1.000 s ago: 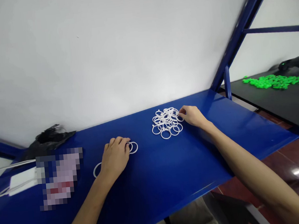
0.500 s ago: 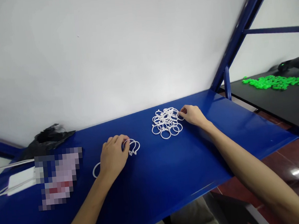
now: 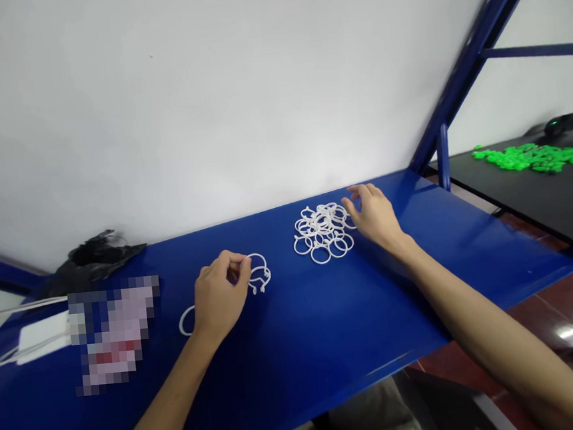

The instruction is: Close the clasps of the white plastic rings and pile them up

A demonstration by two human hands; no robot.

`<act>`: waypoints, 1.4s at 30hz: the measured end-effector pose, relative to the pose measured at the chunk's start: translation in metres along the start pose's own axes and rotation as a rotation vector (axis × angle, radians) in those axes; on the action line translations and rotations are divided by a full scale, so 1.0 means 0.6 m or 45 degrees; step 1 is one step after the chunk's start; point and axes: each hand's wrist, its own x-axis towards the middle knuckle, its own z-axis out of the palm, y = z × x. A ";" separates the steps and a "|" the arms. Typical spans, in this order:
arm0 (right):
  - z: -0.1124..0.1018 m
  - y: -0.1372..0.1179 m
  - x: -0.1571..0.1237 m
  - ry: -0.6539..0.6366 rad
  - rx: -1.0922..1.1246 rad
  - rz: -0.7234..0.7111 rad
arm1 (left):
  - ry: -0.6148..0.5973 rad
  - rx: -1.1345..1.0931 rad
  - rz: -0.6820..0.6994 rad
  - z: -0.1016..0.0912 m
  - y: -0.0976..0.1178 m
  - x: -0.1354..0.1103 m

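Note:
My left hand [image 3: 223, 293] is closed in a pinch on a thin white ring [image 3: 256, 254], which stands out to the right of the fingertips. Just below it lies another white ring with a gap and small knobs at its ends [image 3: 261, 287]; whether the two touch I cannot tell. Partly hidden behind the left wrist is one more white ring [image 3: 181, 323]. At the right edge of a pile of similar white rings [image 3: 321, 255], my right hand [image 3: 375, 215] is open, thumb and fingers apart, with nothing visible in it.
Everything lies on a blue table [image 3: 297, 341] against a white wall. On the left are a black plastic bag [image 3: 90, 262], a white flat piece [image 3: 44, 336] and a blurred-out pinkish packet [image 3: 125, 323]. Green pieces [image 3: 532, 156] cover part of a black table [image 3: 525, 194] at right.
My left thumb and fingers have come together on a ring and tilted it up from the others. My right hand's fingers have spread and lifted slightly at the pile's edge.

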 end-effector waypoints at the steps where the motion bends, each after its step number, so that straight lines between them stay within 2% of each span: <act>1: -0.004 -0.018 -0.009 -0.007 0.087 -0.118 | -0.001 -0.012 0.015 0.001 0.004 -0.003; 5: -0.014 -0.104 -0.066 -0.344 0.570 -0.512 | -0.096 -0.092 0.106 0.009 0.020 -0.015; 8: -0.011 -0.149 -0.104 -0.634 0.656 -0.737 | -0.195 -0.155 0.231 0.013 0.029 -0.021; 10: -0.008 -0.159 -0.116 -0.706 0.681 -0.799 | -0.247 -0.174 0.289 0.014 0.031 -0.022; 15: -0.001 -0.149 -0.113 -0.625 0.836 -0.771 | -0.340 -0.196 0.334 0.016 0.033 -0.024; 20: 0.006 -0.144 -0.110 -0.596 0.750 -0.771 | -0.254 -0.299 0.393 0.012 0.032 -0.029; 25: 0.016 -0.139 -0.112 -0.607 0.726 -0.794 | -0.363 -0.408 0.489 0.004 0.038 -0.032; 27: 0.017 -0.139 -0.111 -0.619 0.714 -0.775 | -0.351 -0.396 0.446 0.004 0.039 -0.030; 31: 0.004 -0.145 -0.107 -0.535 0.725 -0.695 | -0.276 -0.312 0.332 0.010 0.036 -0.026; 34: -0.006 -0.152 -0.109 -0.542 0.704 -0.773 | -0.231 -0.286 0.235 0.012 0.033 -0.025; 38: -0.006 -0.155 -0.114 -0.515 0.669 -0.786 | -0.261 -0.410 0.096 0.008 0.037 -0.027; 42: 0.001 -0.152 -0.113 -0.471 0.792 -0.690 | -0.228 -0.518 0.091 0.003 0.041 -0.030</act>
